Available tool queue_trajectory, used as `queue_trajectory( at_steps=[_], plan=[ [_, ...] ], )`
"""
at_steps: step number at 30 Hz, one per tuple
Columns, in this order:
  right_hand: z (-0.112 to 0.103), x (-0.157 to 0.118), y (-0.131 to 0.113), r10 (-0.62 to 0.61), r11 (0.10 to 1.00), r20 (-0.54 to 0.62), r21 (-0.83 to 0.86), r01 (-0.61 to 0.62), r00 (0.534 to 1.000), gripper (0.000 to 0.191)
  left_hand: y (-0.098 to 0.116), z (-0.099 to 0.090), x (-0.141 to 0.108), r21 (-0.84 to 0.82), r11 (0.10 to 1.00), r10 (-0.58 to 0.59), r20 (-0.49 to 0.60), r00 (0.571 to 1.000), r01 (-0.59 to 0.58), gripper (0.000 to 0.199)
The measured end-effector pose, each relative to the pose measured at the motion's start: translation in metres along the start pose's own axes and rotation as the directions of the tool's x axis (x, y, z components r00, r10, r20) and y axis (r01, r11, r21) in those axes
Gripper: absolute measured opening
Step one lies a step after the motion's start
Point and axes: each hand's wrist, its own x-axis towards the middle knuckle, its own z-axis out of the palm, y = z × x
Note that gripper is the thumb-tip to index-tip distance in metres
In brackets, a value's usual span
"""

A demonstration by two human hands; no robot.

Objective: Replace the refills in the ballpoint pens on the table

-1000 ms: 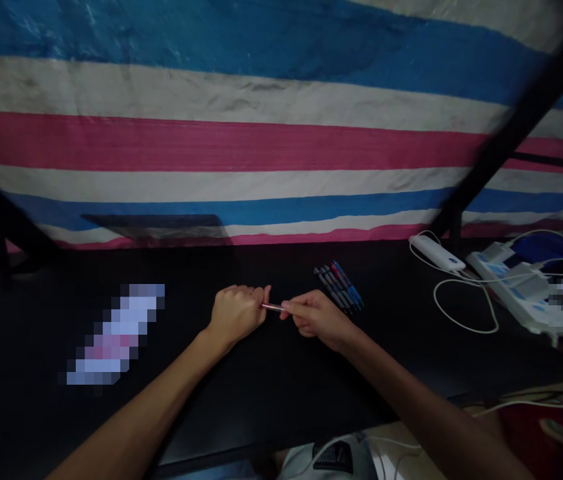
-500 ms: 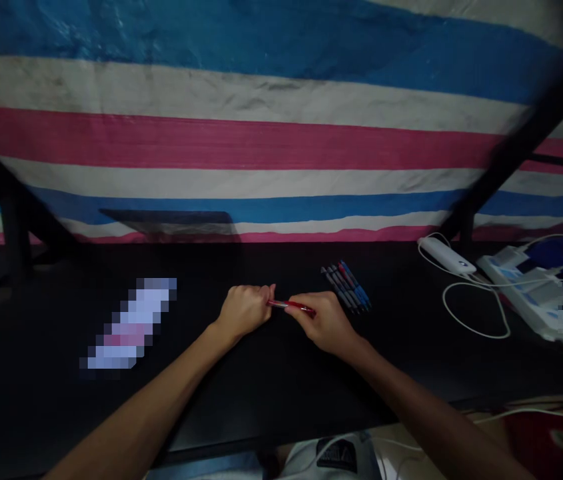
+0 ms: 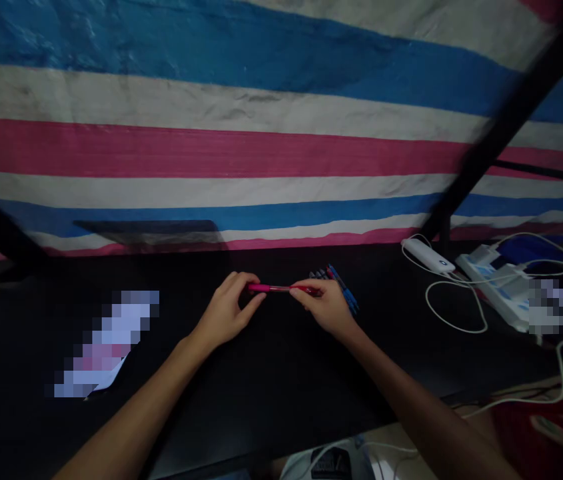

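A red pen [image 3: 277, 289] lies level across the gap between my two hands, its pinkish grip end to the left. My left hand [image 3: 231, 308] is around that end, fingers above and thumb below, in a loose hold. My right hand [image 3: 330, 305] pinches the other end between thumb and fingers; part of the barrel is hidden there. Just behind my right hand, several pens lie side by side on the black table [image 3: 261, 373]. A blue pen [image 3: 345, 291] shows at their right edge, and my hand partly covers the rest.
A blurred-out, phone-like slab [image 3: 111, 343] lies on the left. On the right are a white power bank-like device [image 3: 428, 256] with a looped cable and a white power strip [image 3: 494, 287] with plugs. A striped tarp [image 3: 261, 153] hangs behind; a black frame bar [image 3: 486, 143] slants at right.
My left hand has gone from a fist around the pen's end to a looser hold, so more of the pen shows. The camera view has shifted a little.
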Motion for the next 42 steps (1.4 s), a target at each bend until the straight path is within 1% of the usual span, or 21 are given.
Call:
queue_trajectory(
  at_steps=[2, 3, 4, 6, 9, 12, 14, 16, 19, 21, 23, 25, 27, 29, 31, 33, 35, 37, 39, 40, 42],
  plan=[
    [-0.004, 0.003, 0.000, 0.169, 0.972, 0.061, 0.154, -0.177, 0.984, 0.028, 0.000, -0.001, 0.001, -0.126, 0.992, -0.029, -0.014, 0.999, 0.027, 0.019],
    [-0.006, 0.004, 0.000, 0.218, 0.947, 0.104, 0.220, -0.236, 0.970, 0.029, -0.001, -0.001, 0.001, -0.174, 0.983, -0.057, -0.012, 0.998, 0.054, 0.019],
    [-0.007, 0.005, 0.001, 0.240, 0.922, 0.142, 0.277, -0.272, 0.960, 0.030, -0.001, -0.001, 0.001, -0.208, 0.975, -0.084, -0.007, 0.996, 0.081, 0.018],
    [-0.008, 0.005, 0.002, 0.237, 0.888, 0.200, 0.352, -0.295, 0.951, 0.031, -0.001, 0.000, 0.001, -0.220, 0.970, -0.111, -0.003, 0.994, 0.108, 0.017],
    [-0.007, 0.004, 0.004, 0.209, 0.888, 0.204, 0.370, -0.273, 0.956, 0.030, -0.002, 0.001, 0.000, -0.139, 0.988, -0.064, -0.032, 0.997, 0.059, 0.017],
    [-0.006, 0.003, 0.003, 0.206, 0.918, 0.161, 0.311, -0.248, 0.965, 0.028, -0.001, -0.001, 0.000, -0.079, 0.996, -0.032, -0.032, 0.999, 0.029, 0.019],
    [-0.006, 0.003, 0.001, 0.185, 0.946, 0.118, 0.248, -0.209, 0.976, 0.028, -0.001, -0.003, 0.001, -0.066, 0.997, -0.040, 0.006, 0.999, 0.040, 0.021],
    [-0.006, 0.004, -0.001, 0.118, 0.973, 0.075, 0.191, -0.131, 0.990, 0.027, 0.001, -0.005, 0.002, -0.068, 0.996, -0.055, 0.037, 0.998, 0.057, 0.026],
    [-0.006, 0.005, -0.002, 0.015, 0.986, 0.038, 0.168, -0.022, 0.999, 0.024, 0.003, -0.005, 0.003, -0.146, 0.978, -0.142, 0.072, 0.987, 0.152, 0.033],
    [-0.007, 0.006, -0.002, 0.011, 0.982, 0.032, 0.190, -0.017, 0.999, 0.024, 0.004, -0.003, 0.004, -0.253, 0.936, -0.222, 0.117, 0.968, 0.245, 0.035],
    [-0.007, 0.006, -0.001, 0.040, 0.974, 0.037, 0.220, -0.048, 0.998, 0.026, 0.004, -0.002, 0.005, -0.387, 0.870, -0.273, 0.138, 0.952, 0.306, 0.031],
    [-0.008, 0.007, 0.000, 0.078, 0.963, 0.044, 0.255, -0.087, 0.996, 0.027, 0.003, -0.001, 0.006, -0.531, 0.788, -0.298, 0.114, 0.948, 0.312, 0.021],
    [-0.009, 0.008, 0.000, 0.117, 0.947, 0.049, 0.296, -0.127, 0.992, 0.028, 0.001, 0.000, 0.006, -0.636, 0.711, -0.326, 0.081, 0.942, 0.301, 0.024],
    [-0.009, 0.008, 0.000, 0.155, 0.924, 0.063, 0.345, -0.168, 0.986, 0.030, -0.001, 0.001, 0.006, -0.672, 0.673, -0.356, 0.070, 0.932, 0.307, 0.028],
    [-0.010, 0.008, 0.000, 0.178, 0.911, 0.069, 0.367, -0.191, 0.982, 0.031, -0.004, 0.003, 0.006, -0.686, 0.649, -0.387, 0.074, 0.919, 0.329, 0.024],
    [-0.010, 0.008, 0.000, 0.161, 0.923, 0.049, 0.347, -0.168, 0.986, 0.029, -0.006, 0.005, 0.005, -0.725, 0.598, -0.408, 0.093, 0.908, 0.342, 0.022],
    [-0.010, 0.008, 0.000, 0.113, 0.940, 0.021, 0.323, -0.114, 0.993, 0.029, -0.008, 0.007, 0.005, -0.775, 0.530, -0.419, 0.113, 0.901, 0.343, 0.020],
    [-0.011, 0.008, 0.002, 0.100, 0.945, 0.012, 0.313, -0.098, 0.995, 0.038, -0.008, 0.009, 0.005, -0.806, 0.481, -0.427, 0.128, 0.895, 0.345, 0.020],
    [-0.011, 0.009, 0.004, 0.172, 0.942, 0.034, 0.286, -0.175, 0.985, 0.038, -0.008, 0.010, 0.004, -0.811, 0.462, -0.434, 0.145, 0.889, 0.358, 0.020],
    [-0.012, 0.009, 0.004, 0.232, 0.936, 0.062, 0.258, -0.240, 0.971, 0.036, -0.007, 0.011, 0.004, -0.809, 0.460, -0.436, 0.153, 0.887, 0.366, 0.020],
    [-0.013, 0.010, 0.005, 0.332, 0.912, 0.137, 0.205, -0.355, 0.933, 0.042, -0.007, 0.012, 0.004, -0.803, 0.464, -0.441, 0.158, 0.883, 0.375, 0.021]
  ],
)
